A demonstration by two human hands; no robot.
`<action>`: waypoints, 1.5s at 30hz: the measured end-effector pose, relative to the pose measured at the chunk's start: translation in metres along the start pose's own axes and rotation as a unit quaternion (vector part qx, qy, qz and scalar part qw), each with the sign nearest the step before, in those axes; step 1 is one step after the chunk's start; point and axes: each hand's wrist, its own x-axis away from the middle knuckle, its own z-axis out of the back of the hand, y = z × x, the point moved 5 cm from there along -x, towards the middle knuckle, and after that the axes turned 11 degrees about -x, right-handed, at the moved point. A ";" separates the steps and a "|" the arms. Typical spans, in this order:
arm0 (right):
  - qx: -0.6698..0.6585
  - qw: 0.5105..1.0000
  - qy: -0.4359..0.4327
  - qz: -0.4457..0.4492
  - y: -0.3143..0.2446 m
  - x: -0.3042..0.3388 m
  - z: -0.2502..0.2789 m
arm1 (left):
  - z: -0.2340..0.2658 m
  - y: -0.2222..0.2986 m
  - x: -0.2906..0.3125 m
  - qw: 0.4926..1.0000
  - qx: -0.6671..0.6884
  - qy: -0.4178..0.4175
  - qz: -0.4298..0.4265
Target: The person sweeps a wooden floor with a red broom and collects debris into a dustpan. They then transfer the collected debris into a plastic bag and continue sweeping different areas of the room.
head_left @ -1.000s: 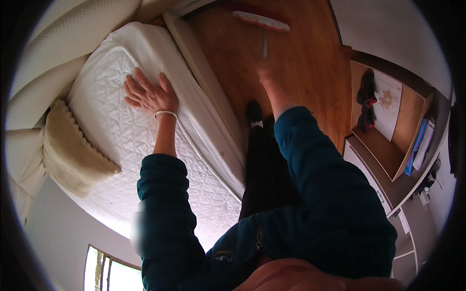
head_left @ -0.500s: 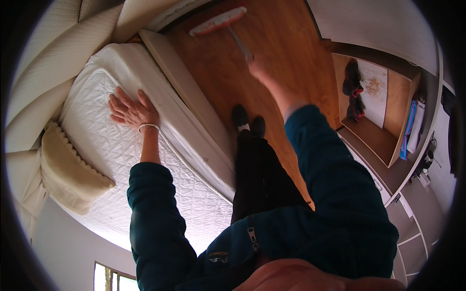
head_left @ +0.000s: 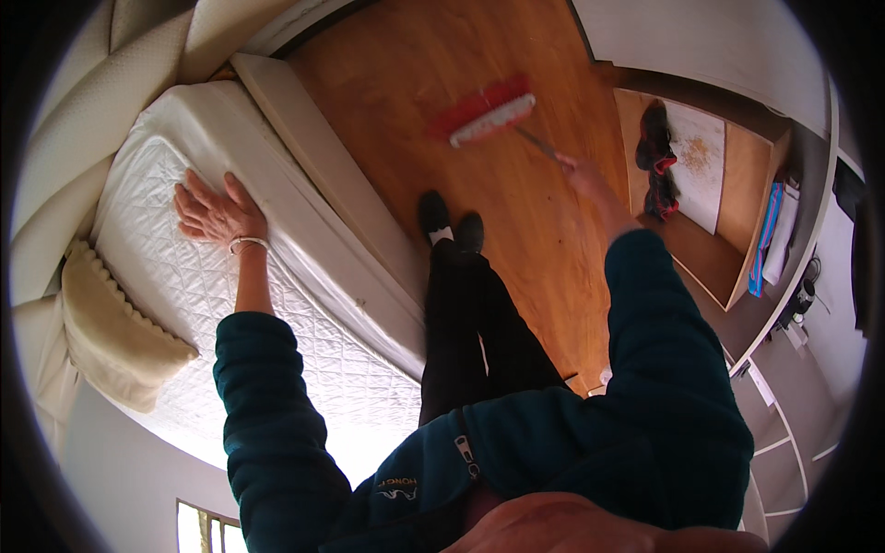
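My right hand (head_left: pixel 583 173) is closed round the handle of a broom (head_left: pixel 493 118) over the wooden floor. The broom's head has a white top and red bristles, and motion blurs it somewhat. On the left my left hand (head_left: pixel 219 210) rests flat on the white quilted mattress (head_left: pixel 277 286), fingers spread, with a pale bracelet at the wrist. My dark shoes (head_left: pixel 449 223) stand on the floor between the bed and the broom.
A cream cushion (head_left: pixel 120 336) with a scalloped edge lies on the bed. Padded panels (head_left: pixel 101 92) rise behind it. To the right, an open wooden compartment (head_left: pixel 687 235) holds black-and-red shoes (head_left: pixel 656 152). A blue flat package (head_left: pixel 770 235) stands beside it.
The broom, held in my right hand, has swung from the far left toward the right and nearer. My left hand stays on the mattress, and the whole view has shifted slightly.
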 end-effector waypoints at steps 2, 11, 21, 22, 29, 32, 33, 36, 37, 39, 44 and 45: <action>0.010 1.000 0.005 -0.003 0.043 0.045 -0.017 | -0.002 -0.002 0.001 1.000 -0.007 -0.008 0.005; -0.027 0.992 0.041 -0.120 0.128 0.185 -0.022 | 0.003 0.002 -0.002 0.999 -0.049 0.012 0.008; -0.108 0.966 0.143 0.186 -0.036 -0.031 0.177 | -0.002 -0.002 -0.001 1.000 -0.021 -0.017 0.006; -0.051 0.958 0.197 0.201 -0.065 -0.072 0.198 | -0.002 -0.002 -0.002 0.999 -0.035 -0.018 0.009; -0.024 0.987 0.138 0.073 -0.134 -0.247 0.266 | 0.001 0.000 -0.003 0.995 -0.063 -0.072 0.019; 0.113 0.983 0.096 0.107 -0.077 -0.238 0.253 | 0.000 0.000 -0.003 0.993 -0.074 -0.088 0.021; 0.091 0.987 0.073 0.106 -0.049 -0.223 0.247 | -0.001 -0.001 -0.003 0.993 -0.078 -0.090 0.023; 0.036 0.989 0.083 0.114 0.030 -0.147 0.219 | 0.000 0.000 -0.005 0.993 -0.083 -0.089 0.009; 0.066 0.996 0.044 0.042 0.056 -0.123 0.208 | -0.001 -0.001 -0.005 0.991 -0.087 -0.100 0.016; 0.066 0.997 -0.032 -0.039 0.091 -0.069 0.191 | -0.001 -0.001 -0.006 0.993 -0.084 -0.089 0.005; -0.052 0.996 -0.004 -0.072 0.118 0.010 0.195 | -0.007 -0.009 -0.003 0.992 -0.103 -0.076 0.013; -0.049 0.994 0.010 -0.094 0.118 0.005 0.199 | -0.008 -0.010 -0.004 0.993 -0.104 -0.063 0.014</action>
